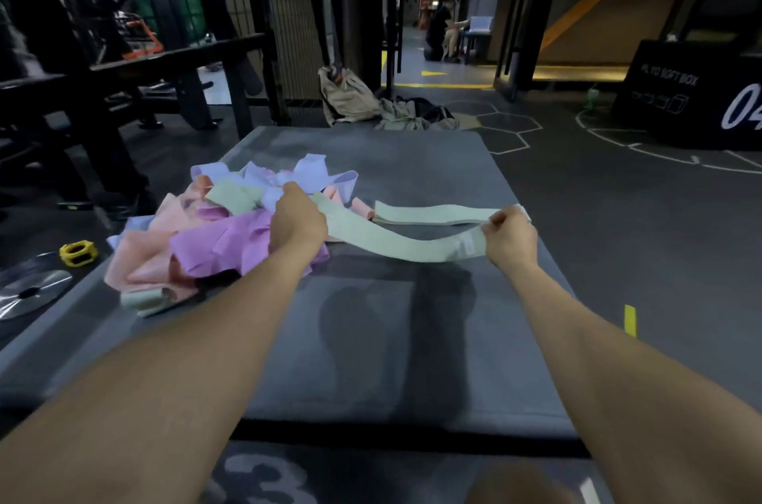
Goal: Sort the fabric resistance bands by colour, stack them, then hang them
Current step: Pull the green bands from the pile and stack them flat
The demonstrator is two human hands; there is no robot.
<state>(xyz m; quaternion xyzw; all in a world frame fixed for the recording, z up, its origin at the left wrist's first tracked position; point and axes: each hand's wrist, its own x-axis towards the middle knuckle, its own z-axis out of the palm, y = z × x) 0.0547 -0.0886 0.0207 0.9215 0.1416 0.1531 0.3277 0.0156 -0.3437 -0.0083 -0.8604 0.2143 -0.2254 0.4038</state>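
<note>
A pale green band (396,241) hangs stretched between my two hands above the grey mat (412,338). My left hand (297,220) grips its left end beside the pile. My right hand (510,236) pinches its right end, near the white label. Just behind it, another pale green band (433,214) lies flat on the mat. A tangled pile of bands (214,231) in pink, purple, lavender and green covers the mat's left side.
A yellow object (78,253) and a metal weight plate (31,293) lie on the floor at the left. A dark bench frame (136,91) stands behind them. Bags and clothes (371,103) lie beyond the mat. A black plyo box (697,99) stands at the far right.
</note>
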